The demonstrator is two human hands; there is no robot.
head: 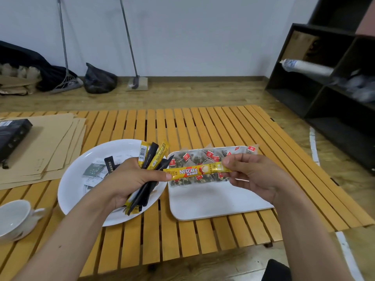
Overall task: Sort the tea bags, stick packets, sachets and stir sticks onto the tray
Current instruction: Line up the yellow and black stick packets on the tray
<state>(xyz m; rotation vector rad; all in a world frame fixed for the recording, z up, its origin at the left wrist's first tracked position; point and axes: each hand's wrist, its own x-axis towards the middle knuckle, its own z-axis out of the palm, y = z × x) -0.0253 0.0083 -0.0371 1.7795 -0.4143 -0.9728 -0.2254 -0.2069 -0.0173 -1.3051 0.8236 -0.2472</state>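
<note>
Light: even, soft indoor brightness, no hard source visible
Shadows: faint, under the hands (129, 179) on the plate (75, 179)
Glare: mild sheen on the tray (213, 203)
Blur: shelf (324, 94) at right smeared (edges worst)
Distortion: wide-angle bowing of the tabletop (182, 126) slats

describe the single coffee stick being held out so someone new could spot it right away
Start at the white tray on the slatted table. Above its tea bags, the right hand and left hand hold one yellow stick level between them. The bundle in the left fist stands upright; this one lies sideways, alone, showing NESCAFE.
</note>
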